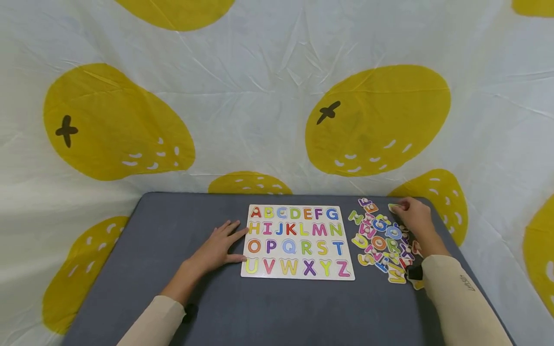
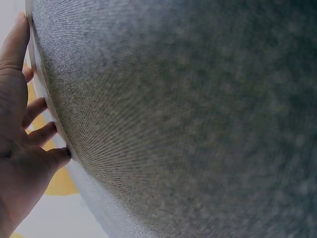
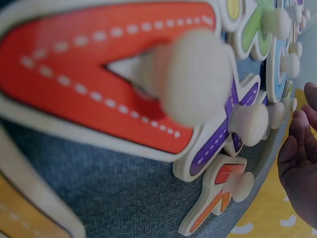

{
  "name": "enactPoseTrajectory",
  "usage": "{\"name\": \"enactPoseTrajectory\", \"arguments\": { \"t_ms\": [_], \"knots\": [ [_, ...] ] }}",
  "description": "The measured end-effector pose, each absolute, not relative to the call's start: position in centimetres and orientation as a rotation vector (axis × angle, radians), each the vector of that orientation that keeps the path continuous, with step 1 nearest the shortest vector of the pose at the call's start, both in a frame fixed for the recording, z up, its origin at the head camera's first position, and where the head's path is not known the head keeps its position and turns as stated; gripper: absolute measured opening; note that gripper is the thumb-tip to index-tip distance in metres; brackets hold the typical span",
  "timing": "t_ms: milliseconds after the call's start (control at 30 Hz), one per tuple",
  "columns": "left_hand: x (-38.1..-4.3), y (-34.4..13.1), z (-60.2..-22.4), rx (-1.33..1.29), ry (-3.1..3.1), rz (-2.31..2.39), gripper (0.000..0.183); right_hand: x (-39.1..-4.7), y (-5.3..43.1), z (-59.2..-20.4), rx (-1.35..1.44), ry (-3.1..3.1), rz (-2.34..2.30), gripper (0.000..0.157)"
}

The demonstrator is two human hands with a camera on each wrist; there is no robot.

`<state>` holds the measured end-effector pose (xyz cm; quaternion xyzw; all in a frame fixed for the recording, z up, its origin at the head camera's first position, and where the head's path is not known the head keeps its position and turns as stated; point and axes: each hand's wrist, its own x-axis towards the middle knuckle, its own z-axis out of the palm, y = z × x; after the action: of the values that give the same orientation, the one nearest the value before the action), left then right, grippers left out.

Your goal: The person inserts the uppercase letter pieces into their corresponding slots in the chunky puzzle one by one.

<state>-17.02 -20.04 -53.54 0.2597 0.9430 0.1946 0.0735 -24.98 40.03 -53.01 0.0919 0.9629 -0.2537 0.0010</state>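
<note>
A white alphabet puzzle board [image 1: 298, 240] with printed letters A to Z in four rows lies on the table. My left hand [image 1: 220, 244] rests at its left edge, fingers spread, thumb and fingertips at the border; the left wrist view shows the fingers [image 2: 34, 109] along that edge. Right of the board lies a loose pile of knobbed letter pieces [image 1: 378, 242]. At the pile's far end my right hand [image 1: 415, 218] pinches a small letter piece with a green face [image 1: 393, 207], mostly hidden by the fingers. Close in the right wrist view is a red letter piece [image 3: 99, 94] with a round wooden knob.
The grey cloth-covered table [image 1: 268, 312] ends just beyond the board and pile. Behind it hangs a white curtain [image 1: 255, 120] with yellow fruit prints. A purple letter piece [image 3: 213, 144] and an orange-red one [image 3: 215, 198] lie near the table's right side.
</note>
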Motion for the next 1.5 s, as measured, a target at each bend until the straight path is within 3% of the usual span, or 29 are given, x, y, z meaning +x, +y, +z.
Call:
{"name": "enactPoseTrajectory", "arguments": {
  "t_ms": [133, 433, 733, 1500],
  "knots": [
    [-17.0, -20.0, -53.6, 0.774, 2.815, 0.592, 0.087, -25.2, 40.5, -53.1, 0.325, 3.002, -0.752, 0.045],
    [-17.0, -20.0, -53.8, 0.785, 2.83, 0.599, 0.087, -25.5, 39.9, -53.2, 0.354, 3.013, -0.743, 0.029],
    [-17.2, -20.1, -53.7, 0.794, 2.826, 0.603, 0.087, -24.7, 38.7, -52.2, 0.185, 3.076, -0.75, 0.026],
    [-17.0, -20.2, -53.4, 0.774, 2.817, 0.611, 0.087, -24.3, 27.4, -50.3, -0.301, 3.049, -0.908, 0.016]
  ]
}}
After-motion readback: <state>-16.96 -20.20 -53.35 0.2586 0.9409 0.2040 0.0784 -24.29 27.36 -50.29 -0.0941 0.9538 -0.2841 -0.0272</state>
